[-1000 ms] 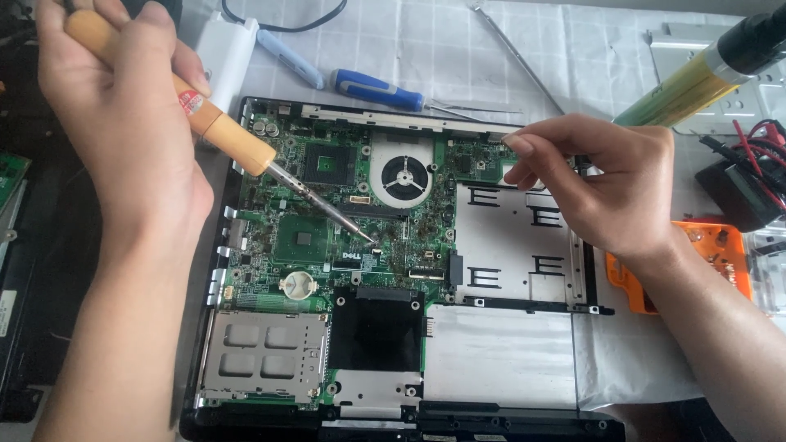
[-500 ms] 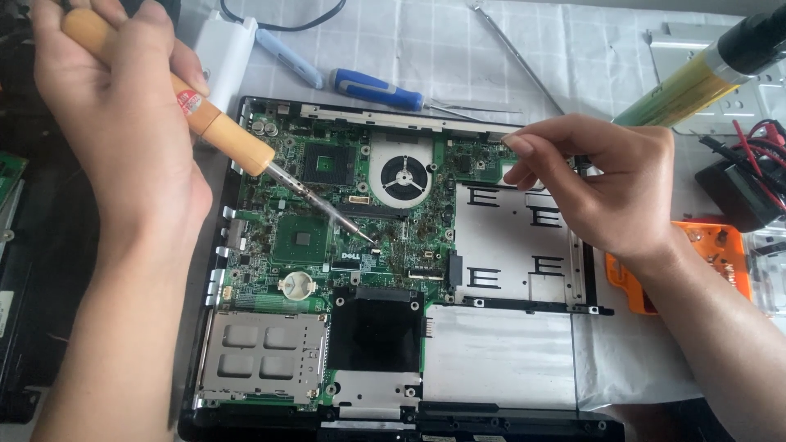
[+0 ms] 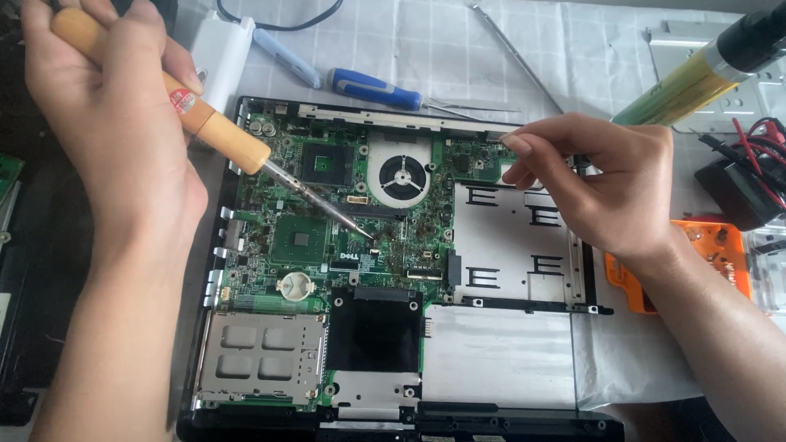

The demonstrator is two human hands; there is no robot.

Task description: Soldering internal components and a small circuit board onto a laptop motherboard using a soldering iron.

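Observation:
An opened laptop base lies in front of me, its green motherboard [image 3: 303,237] bare, with a round cooling fan [image 3: 400,176] near the top middle. My left hand [image 3: 115,123] grips a soldering iron with a wooden handle [image 3: 209,127]. Its metal tip [image 3: 364,232] rests on the board just below the fan. My right hand [image 3: 598,184] hovers over the silver drive bay plate [image 3: 512,270], fingers pinched together. I cannot tell whether anything thin is held between them.
A blue-handled screwdriver [image 3: 372,88] and a light blue tool [image 3: 286,57] lie above the laptop on white paper. A white adapter [image 3: 221,53] sits at top left. An orange tray [image 3: 725,254], a black box with red wires [image 3: 745,184] and a yellow-green cylinder [image 3: 696,78] are on the right.
Both hands and the soldering iron stay almost still; the tip remains on the same spot of the board.

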